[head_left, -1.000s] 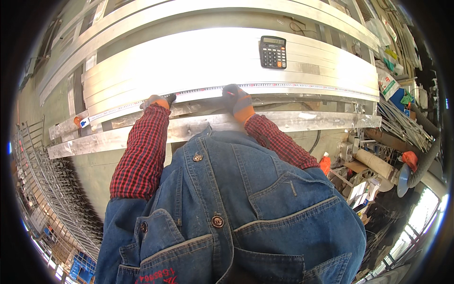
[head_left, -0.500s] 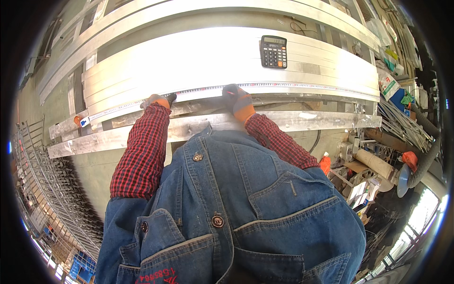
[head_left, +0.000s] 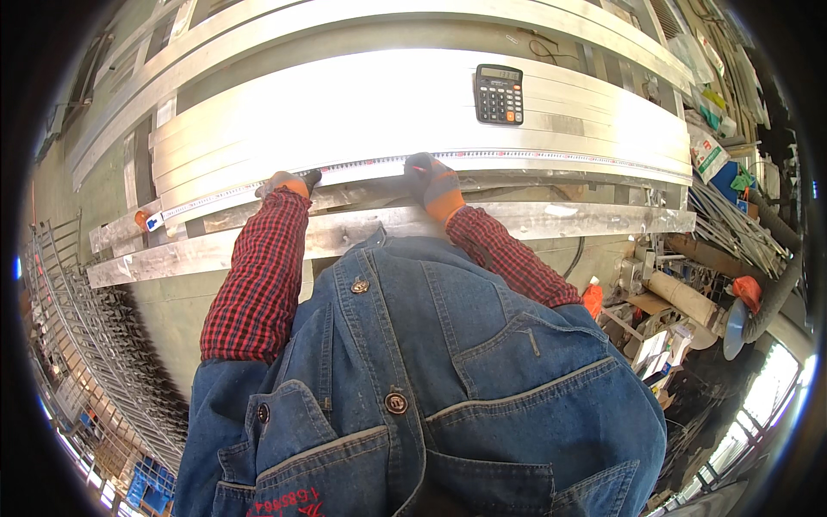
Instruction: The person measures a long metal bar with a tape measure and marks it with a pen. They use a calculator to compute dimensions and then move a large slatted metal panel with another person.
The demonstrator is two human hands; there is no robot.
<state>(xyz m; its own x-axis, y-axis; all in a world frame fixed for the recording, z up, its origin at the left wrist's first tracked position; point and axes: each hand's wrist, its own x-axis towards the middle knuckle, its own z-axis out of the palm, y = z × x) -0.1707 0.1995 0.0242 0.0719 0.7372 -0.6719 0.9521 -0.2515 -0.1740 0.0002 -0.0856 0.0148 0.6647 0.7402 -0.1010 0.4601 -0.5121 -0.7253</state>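
Note:
A long tape measure [head_left: 370, 161] lies stretched along the near edge of pale, flat metal bars [head_left: 327, 103]. Its blue-and-orange case [head_left: 151, 219] sits at the left end of the bars. My left hand [head_left: 289, 183], in an orange and dark glove, is closed over the blade and near edge, thumb and fingers pressing on them. Farther right, my gloved right hand [head_left: 433, 183] is closed right at the blade. A small reddish bit shows at its fingers, but what they hold is hidden. Beyond my right hand, a black calculator [head_left: 499, 95] rests on the bars.
Metal beams [head_left: 362, 231] run under and in front of the bars. Metal racks [head_left: 95, 327] stand at the left. To the right are thin rods [head_left: 732, 220], a blue bin [head_left: 732, 179], a cardboard-coloured tube [head_left: 685, 297] and an orange item [head_left: 746, 293].

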